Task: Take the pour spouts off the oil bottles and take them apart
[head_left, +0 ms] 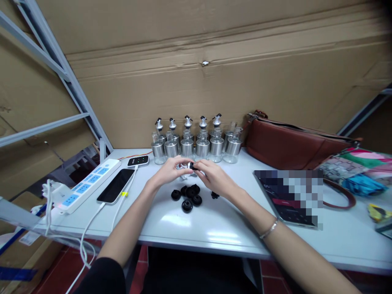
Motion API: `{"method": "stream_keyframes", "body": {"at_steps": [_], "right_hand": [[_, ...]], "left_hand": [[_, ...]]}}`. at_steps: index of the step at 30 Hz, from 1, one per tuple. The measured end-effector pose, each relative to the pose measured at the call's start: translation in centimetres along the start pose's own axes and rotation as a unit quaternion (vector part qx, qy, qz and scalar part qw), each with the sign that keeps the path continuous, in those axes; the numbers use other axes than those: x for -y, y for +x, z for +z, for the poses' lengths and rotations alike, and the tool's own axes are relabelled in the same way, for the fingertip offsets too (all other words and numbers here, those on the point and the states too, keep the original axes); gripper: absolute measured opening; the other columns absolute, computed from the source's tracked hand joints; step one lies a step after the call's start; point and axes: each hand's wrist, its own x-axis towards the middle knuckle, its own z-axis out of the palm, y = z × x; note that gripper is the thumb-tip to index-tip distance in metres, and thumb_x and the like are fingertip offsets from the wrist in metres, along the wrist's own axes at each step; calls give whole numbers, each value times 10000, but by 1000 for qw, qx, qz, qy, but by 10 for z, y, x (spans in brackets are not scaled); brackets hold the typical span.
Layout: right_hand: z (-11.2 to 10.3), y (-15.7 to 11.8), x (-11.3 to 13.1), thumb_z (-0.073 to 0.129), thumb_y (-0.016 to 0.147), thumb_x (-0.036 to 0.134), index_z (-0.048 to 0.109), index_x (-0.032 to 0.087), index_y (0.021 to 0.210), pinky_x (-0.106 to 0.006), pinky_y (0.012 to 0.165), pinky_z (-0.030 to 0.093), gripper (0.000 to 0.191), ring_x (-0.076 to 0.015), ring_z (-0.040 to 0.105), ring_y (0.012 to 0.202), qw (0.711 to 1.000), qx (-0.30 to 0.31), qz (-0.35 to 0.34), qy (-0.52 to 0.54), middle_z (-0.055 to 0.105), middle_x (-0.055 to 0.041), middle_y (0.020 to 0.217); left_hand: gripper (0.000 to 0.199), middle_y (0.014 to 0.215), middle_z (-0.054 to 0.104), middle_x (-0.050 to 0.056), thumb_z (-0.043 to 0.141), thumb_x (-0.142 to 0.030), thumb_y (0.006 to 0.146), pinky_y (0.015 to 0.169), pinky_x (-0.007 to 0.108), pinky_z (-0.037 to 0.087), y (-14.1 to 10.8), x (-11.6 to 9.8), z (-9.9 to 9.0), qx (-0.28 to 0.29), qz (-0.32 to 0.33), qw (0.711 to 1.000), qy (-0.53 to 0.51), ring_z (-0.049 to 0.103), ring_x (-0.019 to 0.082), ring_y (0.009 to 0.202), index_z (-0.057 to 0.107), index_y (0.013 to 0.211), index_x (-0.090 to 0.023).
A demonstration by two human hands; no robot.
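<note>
Left hand [170, 171]: curled around a silver-and-black piece [191, 165], close to the right.
Right hand [214, 176]: pinching the black end of that same piece, between both hands.
Black stoppers [187, 206]: clustered on the table [156, 234], just nearer than the hands.
Black bits [214, 195]: lying close by the right hand.
Bottles [202, 146]: standing beyond both hands.

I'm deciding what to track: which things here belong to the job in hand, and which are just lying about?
Likely in the job:
small silver-and-black part, held between left hand and right hand
round black caps
small black pieces
metal-sleeved bottles

Likely just lying about:
power strip
phone
small white-edged device
tablet
brown bag
</note>
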Motion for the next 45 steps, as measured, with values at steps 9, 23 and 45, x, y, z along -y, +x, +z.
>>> {"method": "stream_keyframes", "body": {"at_steps": [9, 23, 45], "right_hand": [[-6, 5, 0, 465, 848, 459, 539, 173, 821, -266, 577, 413, 297, -125, 512, 593, 894, -28, 278, 350, 551, 5, 625], [-10, 3, 6, 549, 822, 362, 594, 165, 891, -261, 533, 429, 214, -126, 522, 574, 940, -75, 231, 239, 579, -4, 660], [-9, 0, 4, 477, 894, 186, 547, 199, 994, -321, 703, 519, 123, -174, 615, 775, 994, -106, 17, 33, 636, -63, 844]], "left_hand": [[317, 1084, 665, 72, 582, -307, 852, 771, 319, 448, 0, 0, 23, -178, 252, 933, 184, 459, 168, 803, 582, 1141, -178], [372, 1028, 669, 80, 613, -341, 824, 765, 328, 455, -1, -6, 13, -110, 180, 970, 118, 469, 177, 830, 585, 1151, -167], [357, 929, 623, 50, 654, -372, 782, 685, 251, 430, -2, -8, 10, -62, 18, 998, -7, 535, 153, 799, 638, 1087, -186]]}}
